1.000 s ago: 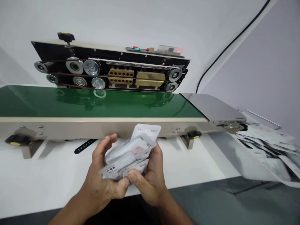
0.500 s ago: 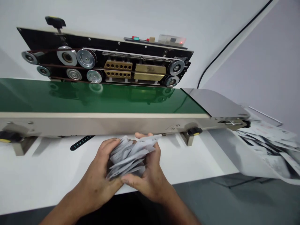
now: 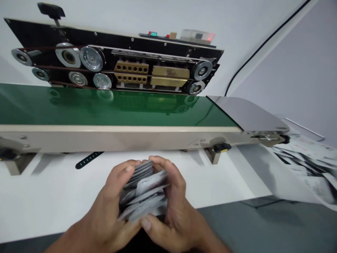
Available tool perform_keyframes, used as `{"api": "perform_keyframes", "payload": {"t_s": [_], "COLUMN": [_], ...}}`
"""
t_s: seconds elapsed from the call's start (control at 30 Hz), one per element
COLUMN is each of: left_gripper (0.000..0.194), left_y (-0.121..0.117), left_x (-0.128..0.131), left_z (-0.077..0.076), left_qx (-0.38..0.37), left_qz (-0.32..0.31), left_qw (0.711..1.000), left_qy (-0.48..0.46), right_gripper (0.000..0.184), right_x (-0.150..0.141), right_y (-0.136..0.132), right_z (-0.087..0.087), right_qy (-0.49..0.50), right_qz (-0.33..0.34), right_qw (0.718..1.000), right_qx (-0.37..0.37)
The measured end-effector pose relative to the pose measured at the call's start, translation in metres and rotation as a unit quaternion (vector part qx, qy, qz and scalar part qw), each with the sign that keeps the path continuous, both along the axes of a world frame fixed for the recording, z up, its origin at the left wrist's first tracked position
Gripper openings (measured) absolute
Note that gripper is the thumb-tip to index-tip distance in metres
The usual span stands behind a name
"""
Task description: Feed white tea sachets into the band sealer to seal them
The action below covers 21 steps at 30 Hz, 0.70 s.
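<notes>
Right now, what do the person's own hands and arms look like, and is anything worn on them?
The left hand and right hand are bare: no gloves, rings or watch show, and no sleeve shows on the forearms in view.

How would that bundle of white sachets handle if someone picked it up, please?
Probably light and floppy: the sachets fan and bend between the left hand and right hand. They look slick, so they would likely slide apart if loosely held.

Matt plastic sachets [image 3: 143, 191], glossy belt [image 3: 105, 109]
</notes>
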<state>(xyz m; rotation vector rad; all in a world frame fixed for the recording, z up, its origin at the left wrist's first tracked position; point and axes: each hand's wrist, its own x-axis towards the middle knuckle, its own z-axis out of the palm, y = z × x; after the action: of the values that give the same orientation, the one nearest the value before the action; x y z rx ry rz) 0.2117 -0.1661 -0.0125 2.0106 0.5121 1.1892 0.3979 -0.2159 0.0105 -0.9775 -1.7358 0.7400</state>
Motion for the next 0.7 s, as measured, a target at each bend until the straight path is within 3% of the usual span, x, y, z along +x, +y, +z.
{"api": "perform_keyframes", "payload": {"t_s": [0.1, 0.23, 0.37, 0.57, 0.63, 0.7], "left_gripper": [0.101, 0.104, 0.101, 0.086, 0.077, 0.07], "left_y": [0.002, 0.001, -0.003, -0.002, -0.003, -0.006], "left_x": [-0.001, 0.004, 0.004, 0.005, 0.009, 0.014], "left_z": [0.002, -0.002, 0.0, 0.031, 0.039, 0.042], "left_qx": [-0.006, -0.123, -0.184, -0.303, -0.367, -0.464], "left_qz": [0.004, 0.045, 0.055, 0.09, 0.062, 0.014], "left_qw": [1.0, 0.99, 0.98, 0.947, 0.928, 0.883], "left_qy": [-0.003, 0.042, 0.052, 0.066, 0.017, -0.066], "right_gripper": [0.104, 0.105, 0.099, 0.071, 0.069, 0.074], "right_x": [-0.003, -0.004, 0.002, 0.002, -0.007, -0.019], "right_y": [-0.001, 0.001, 0.003, 0.003, 0.001, -0.002], "right_z": [0.001, -0.008, -0.008, 0.021, 0.027, 0.026], "right_qy": [0.011, 0.066, 0.012, -0.002, -0.017, -0.018], "right_qz": [-0.026, -0.022, -0.037, -0.001, -0.032, -0.093], "right_qw": [0.999, 0.995, 0.992, 0.993, 0.993, 0.991], "right_qx": [0.024, -0.067, -0.119, -0.118, -0.11, -0.096]}}
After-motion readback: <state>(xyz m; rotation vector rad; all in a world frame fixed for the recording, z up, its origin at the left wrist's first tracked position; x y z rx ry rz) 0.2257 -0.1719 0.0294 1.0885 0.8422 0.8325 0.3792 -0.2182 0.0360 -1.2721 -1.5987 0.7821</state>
